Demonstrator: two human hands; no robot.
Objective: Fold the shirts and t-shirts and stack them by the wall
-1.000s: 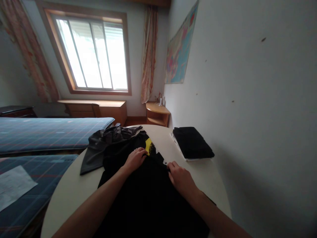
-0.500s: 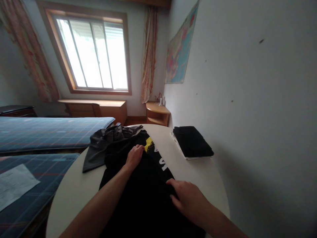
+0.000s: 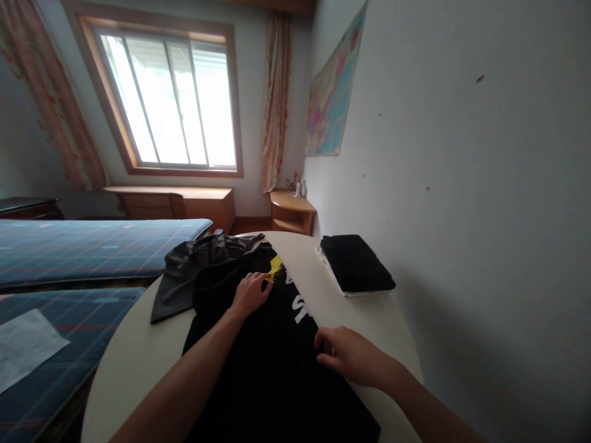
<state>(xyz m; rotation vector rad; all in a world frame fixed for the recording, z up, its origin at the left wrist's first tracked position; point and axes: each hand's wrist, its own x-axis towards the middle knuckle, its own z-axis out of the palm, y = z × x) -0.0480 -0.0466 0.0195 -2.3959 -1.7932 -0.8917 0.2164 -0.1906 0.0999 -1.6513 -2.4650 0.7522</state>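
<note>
A black T-shirt [image 3: 277, 381] with a yellow patch and white lettering along its right side lies spread on the round table, running down to the bottom of the view. My left hand [image 3: 252, 293] rests on the shirt beside the yellow patch, thumb apart from the bent fingers, and no cloth shows in its grip. Over the shirt's right edge, just below the lettering, is my right hand [image 3: 347, 353]. Its fingers are curled with a gap to the thumb, and nothing is seen between them. A crumpled dark grey garment [image 3: 175, 277] lies at the shirt's far left.
A folded black garment [image 3: 357, 263] on something white sits at the right of the cream round table [image 3: 120, 363], near the wall. Plaid mattresses [image 3: 101, 246] stand to the left, with a paper sheet [image 3: 30, 347] on the nearer one. A wooden corner shelf [image 3: 292, 203] stands behind.
Both hands have loosened from the cloth. The shirt's printed edge now lies flatter, showing more of the white lettering. My right hand has shifted slightly right.
</note>
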